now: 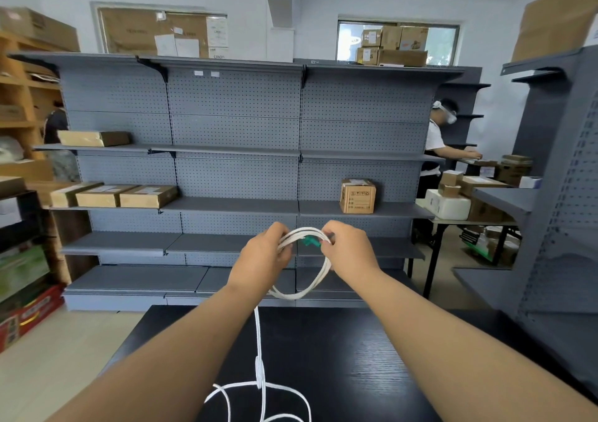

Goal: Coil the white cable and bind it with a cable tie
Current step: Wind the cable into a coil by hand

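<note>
Above the far edge of the black desk [339, 357], left hand [265, 256] and right hand [348, 250] curl their fingers round the top of the white cable [293, 296] coil, which hangs upright facing the person, a green cable tie [310, 243] at its top and its tail dropping to the near desk; the print on the far carton [357, 197] is unreadable.

Black wood-grain tabletop [356, 357] lies open R of the arms & between them, except where slack of the white cable [258, 331] drops down the middle & sprawls in loose loops at the near edge. Beyond the left hand [262, 256] & right hand [348, 250], both gripping the coil, a grey perforated-metal shelf unit [233, 130] walls off the front, w/ open bays; a small brown cardboard box [357, 196] stands up-R of them. Dark grey metal rack [556, 195] closes the R side.
</note>
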